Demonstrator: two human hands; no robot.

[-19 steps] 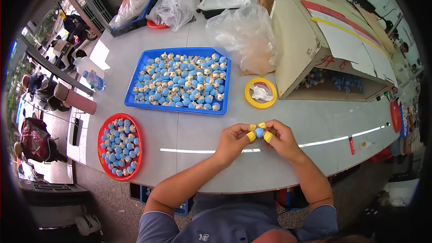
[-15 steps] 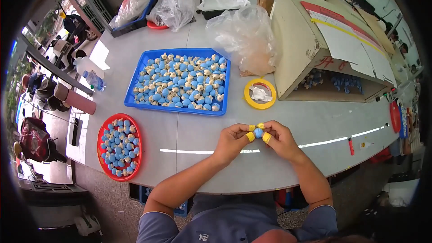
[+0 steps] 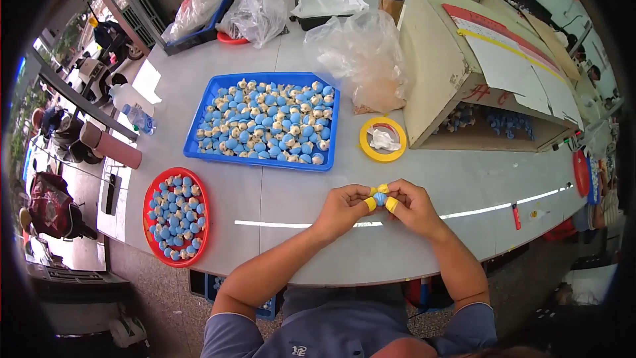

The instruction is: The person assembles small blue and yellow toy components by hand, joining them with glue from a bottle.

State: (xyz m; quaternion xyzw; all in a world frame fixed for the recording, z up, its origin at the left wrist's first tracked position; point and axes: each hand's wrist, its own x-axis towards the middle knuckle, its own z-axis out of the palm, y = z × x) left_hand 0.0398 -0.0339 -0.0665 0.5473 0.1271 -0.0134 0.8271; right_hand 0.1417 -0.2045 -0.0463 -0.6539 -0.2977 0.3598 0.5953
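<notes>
Between the fingertips of both hands is a small round blue piece point(image 3: 379, 199), held just above the near side of the table. My left hand point(image 3: 344, 209) pinches it from the left, and my right hand point(image 3: 412, 207) pinches it from the right. Yellow tape wraps the thumb and a fingertip of each hand. Much of the piece is hidden by the fingers. Beyond my hands lies a roll of yellow tape point(image 3: 365, 148) with crumpled white paper in its middle. Similar blue-and-cream pieces fill a blue tray point(image 3: 258, 163) and a red oval tray point(image 3: 206, 225).
A large beige metal box point(image 3: 430, 66) with an open front stands at the right, blue pieces inside. Clear plastic bags point(image 3: 361, 50) lie at the back. A pink tumbler point(image 3: 119, 150) and a plastic bottle point(image 3: 139, 119) are at the left, a red marker point(image 3: 516, 216) at the right.
The blue piece has turned slightly between my fingertips, and my fingers have shifted a little around it. Both trays have stayed where they were.
</notes>
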